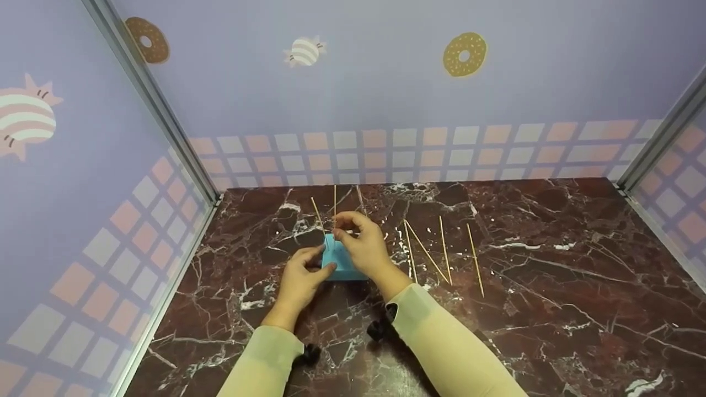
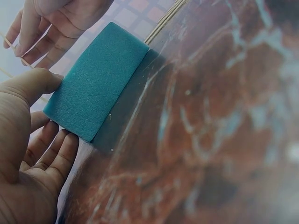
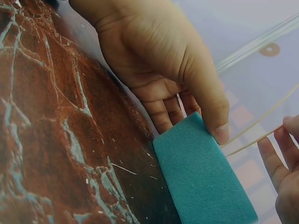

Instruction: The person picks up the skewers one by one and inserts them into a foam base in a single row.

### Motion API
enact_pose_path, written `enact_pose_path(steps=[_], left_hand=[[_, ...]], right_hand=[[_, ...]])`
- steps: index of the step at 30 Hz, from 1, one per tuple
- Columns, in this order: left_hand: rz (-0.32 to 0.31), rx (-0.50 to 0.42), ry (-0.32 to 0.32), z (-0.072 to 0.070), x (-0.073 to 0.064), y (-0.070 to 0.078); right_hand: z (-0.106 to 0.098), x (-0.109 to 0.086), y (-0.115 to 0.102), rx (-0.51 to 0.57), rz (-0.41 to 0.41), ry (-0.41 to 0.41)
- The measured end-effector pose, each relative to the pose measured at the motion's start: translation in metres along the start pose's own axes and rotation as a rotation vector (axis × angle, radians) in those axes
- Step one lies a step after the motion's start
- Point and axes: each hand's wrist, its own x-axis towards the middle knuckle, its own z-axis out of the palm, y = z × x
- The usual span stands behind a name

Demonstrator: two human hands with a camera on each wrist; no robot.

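Note:
A light-blue foam block [image 1: 343, 273] rests on the dark marbled table, and two thin wooden sticks rise from it. One stick [image 1: 316, 208] leans to the left. The other stick [image 1: 335, 199] is nearly upright, pinched low down between the thumb and forefinger of my right hand [image 1: 367, 245]. My left hand [image 1: 298, 275] grips the block's left end, its thumb on the near side. In the left wrist view the block [image 2: 100, 81] shows its broad near face. From the right wrist, my left hand [image 3: 154, 51] is seen holding the block, with the right hand [image 3: 287, 186] at the edge.
Several loose wooden sticks [image 1: 445, 248] lie right of the block, some forming an N shape, with one separate stick [image 1: 475, 260] farther right. White crumbs [image 1: 405, 242] dot the marbled table [image 1: 551, 309]. Patterned walls [image 1: 386, 82] enclose the back and sides.

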Motion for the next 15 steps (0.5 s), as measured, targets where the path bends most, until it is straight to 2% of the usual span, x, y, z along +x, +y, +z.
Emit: enact_pose_path(steps=[15], left_hand=[[0.014,0.000,-0.009,-0.0006,-0.0012,0.0003]], right_hand=[[0.0025,-0.0026,0.0048,-0.050,0.061,-0.040]])
